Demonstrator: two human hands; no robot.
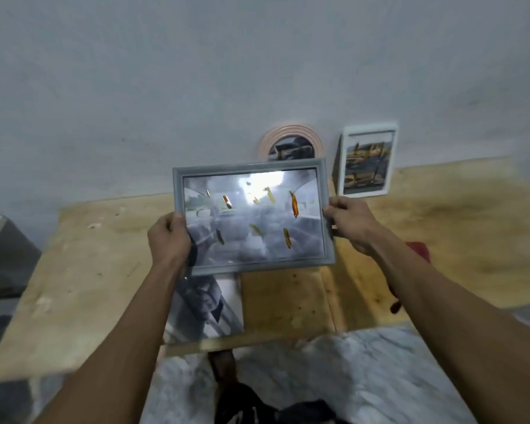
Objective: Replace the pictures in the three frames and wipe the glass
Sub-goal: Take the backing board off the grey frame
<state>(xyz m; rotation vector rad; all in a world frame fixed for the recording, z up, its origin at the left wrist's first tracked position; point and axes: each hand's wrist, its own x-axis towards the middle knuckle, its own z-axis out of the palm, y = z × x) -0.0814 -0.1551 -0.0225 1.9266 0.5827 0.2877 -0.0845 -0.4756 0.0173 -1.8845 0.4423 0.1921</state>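
- Grey frame (253,217), landscape, held up in the air over the wooden table (83,270), glass side facing the camera and tipped slightly clockwise.
- Moulding is plain grey with a stepped inner lip. The picture behind the glass is a hazy grey-white scene with small orange-yellow streaks scattered across it (subject too blurred to name).
- A bright glare patch sits on the upper middle of the glass.
- Left hand (168,238) clasps the frame's left edge: thumb lies over the front moulding, fingers wrap behind, out of sight.
- Right hand (351,221) grips the right edge, fingers curled round it near mid-height.
- Directly below the frame, a loose black-and-white print (205,307) lies flat on the table near its front edge, partly covered by the left forearm.
- Behind the frame, a round pink frame (268,142) leans against the grey wall (196,71); its lower part is hidden by the grey frame.
- Just right of that, a white frame (368,160) stands upright in portrait against the wall, holding a picture in yellow and dark tones.
- A red cloth (419,249) shows on the table behind the right forearm (mostly hidden).
- Marbled floor (334,368) runs below the table's front edge.
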